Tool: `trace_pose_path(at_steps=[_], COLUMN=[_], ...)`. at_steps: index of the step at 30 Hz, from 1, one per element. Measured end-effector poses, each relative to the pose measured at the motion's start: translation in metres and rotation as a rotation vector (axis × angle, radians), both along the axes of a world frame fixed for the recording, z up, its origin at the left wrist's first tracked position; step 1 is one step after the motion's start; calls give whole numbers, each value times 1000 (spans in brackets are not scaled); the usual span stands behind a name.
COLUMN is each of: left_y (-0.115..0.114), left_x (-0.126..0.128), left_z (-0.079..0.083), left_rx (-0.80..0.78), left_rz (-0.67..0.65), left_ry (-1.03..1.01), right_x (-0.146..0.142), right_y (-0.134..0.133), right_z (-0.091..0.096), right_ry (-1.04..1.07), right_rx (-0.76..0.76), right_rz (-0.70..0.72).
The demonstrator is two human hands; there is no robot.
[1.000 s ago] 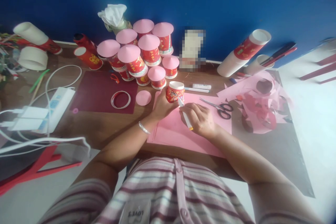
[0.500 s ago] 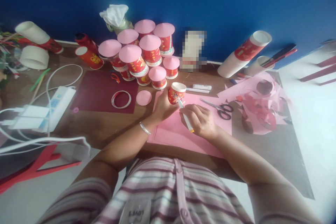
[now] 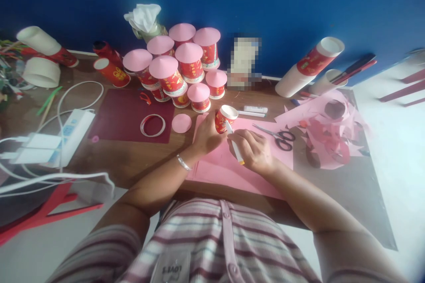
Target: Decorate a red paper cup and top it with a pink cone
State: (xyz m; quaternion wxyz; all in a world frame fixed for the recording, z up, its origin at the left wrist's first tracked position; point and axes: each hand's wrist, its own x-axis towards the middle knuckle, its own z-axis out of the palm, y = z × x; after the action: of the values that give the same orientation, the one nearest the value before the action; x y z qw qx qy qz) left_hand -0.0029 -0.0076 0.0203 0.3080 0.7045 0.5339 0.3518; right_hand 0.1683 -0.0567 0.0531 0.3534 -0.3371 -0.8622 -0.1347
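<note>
My left hand [image 3: 209,135] is wrapped round a red paper cup [image 3: 220,121] with gold patterns and a white rim. The cup tilts slightly to the right, its open end up. In my right hand [image 3: 250,149] is a slim white pen [image 3: 236,148] with a yellow end. Its tip meets or nearly meets the cup's side; I cannot tell which. Pink paper sheets [image 3: 215,163] lie under both hands. Scissors [image 3: 280,137] with dark handles rest to the right, and a pink paper disc [image 3: 181,123] lies left of the cup.
Several red cups with pink cone tops [image 3: 189,53] stand at the back. White pens [image 3: 255,109] lie behind my hands. Pink paper scraps [image 3: 327,130] and stacked cups [image 3: 308,68] are at right. A white ring [image 3: 162,126], dark red sheet [image 3: 114,117] and power strip [image 3: 75,137] are at left.
The cup has shifted slightly right and now leans more to the right, turned a little in my left hand. The pen has moved up slightly along with my right hand.
</note>
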Motion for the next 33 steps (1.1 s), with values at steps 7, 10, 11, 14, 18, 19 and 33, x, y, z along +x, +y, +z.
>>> trace_pose_path(at_steps=[7, 10, 11, 14, 18, 19, 33], left_y=[2, 3, 4, 5, 7, 8, 8], left_x=[-2, -2, -3, -3, -3, -4, -3], left_z=[2, 1, 0, -2, -5, -6, -2], left_rx=[-33, -27, -23, -8, 21, 25, 8], left_rz=[20, 20, 20, 22, 25, 28, 52], left_ry=[26, 5, -6, -30, -23, -19, -28], right_x=[-1, -2, -2, -2, -3, -2, -2], right_y=[-1, -2, -2, -2, -3, -3, -2], right_z=[-1, -2, -2, -2, -3, -3, -6], right_ry=[-15, -13, -14, -17, -23, -23, -30], right_rx=[-26, -39, -43, -55, -65, -64, -56], right_rz=[10, 15, 15, 13, 6, 8, 6])
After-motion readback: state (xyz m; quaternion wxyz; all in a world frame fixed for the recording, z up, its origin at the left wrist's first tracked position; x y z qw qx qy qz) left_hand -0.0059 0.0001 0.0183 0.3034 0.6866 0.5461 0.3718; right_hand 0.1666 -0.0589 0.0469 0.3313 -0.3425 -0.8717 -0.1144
